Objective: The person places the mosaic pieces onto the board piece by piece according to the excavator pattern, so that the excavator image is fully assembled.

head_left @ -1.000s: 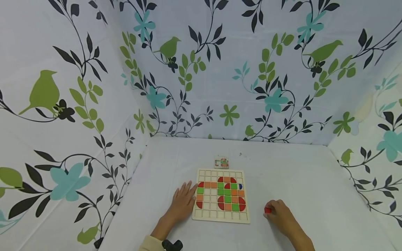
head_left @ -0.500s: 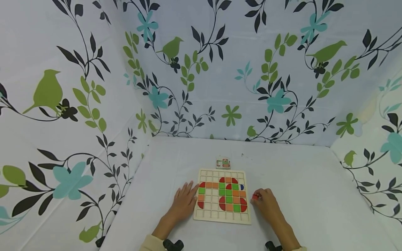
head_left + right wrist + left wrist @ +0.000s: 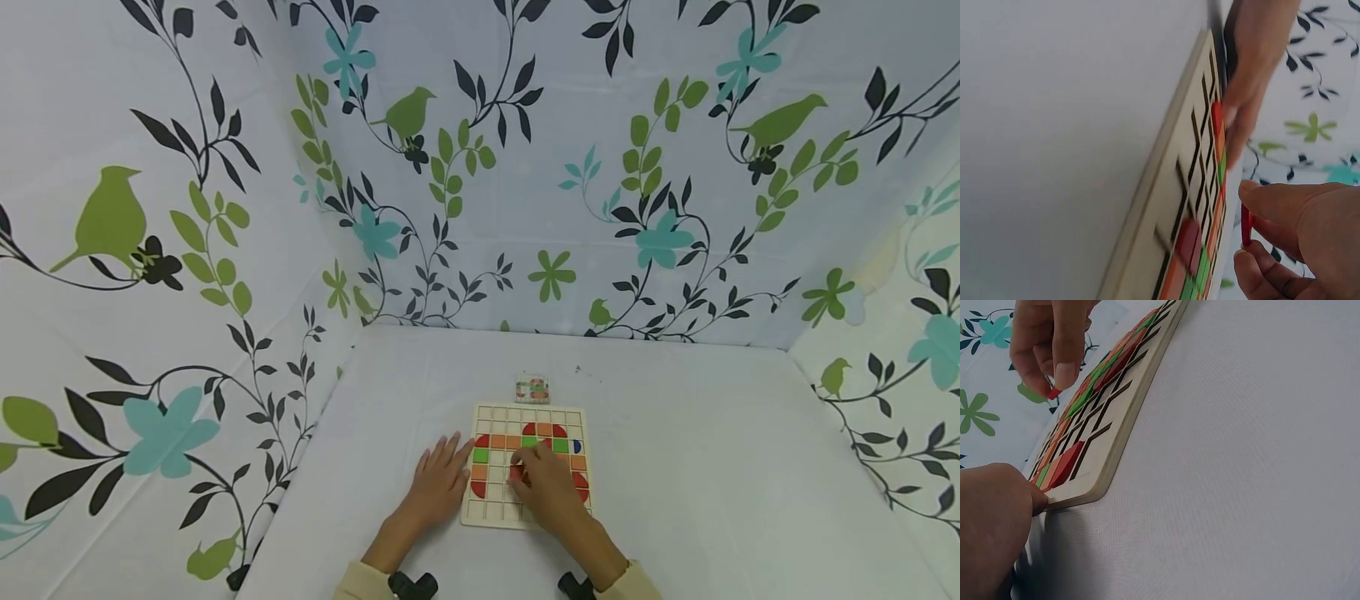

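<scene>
A wooden grid board (image 3: 491,512) lies on the white table with red, orange and green tiles in several of its squares. My left hand (image 3: 437,483) rests flat on the table at the board's left edge, fingers extended and touching it. Over the middle of the board, my right hand (image 3: 547,487) pinches a small red tile (image 3: 1246,225) between thumb and fingers. In the right wrist view that tile stands on edge, apart from the board. Some tiles beneath the right hand are hidden in the head view.
Just behind the board lies a small card (image 3: 532,388) printed with a coloured pattern. A small blue piece (image 3: 577,447) sits at the board's right side. Patterned cloth walls (image 3: 480,167) enclose the table at the back and sides.
My right hand has moved left with the red tile, from the table right of the board to above its middle. The left hand has stayed at the board's edge.
</scene>
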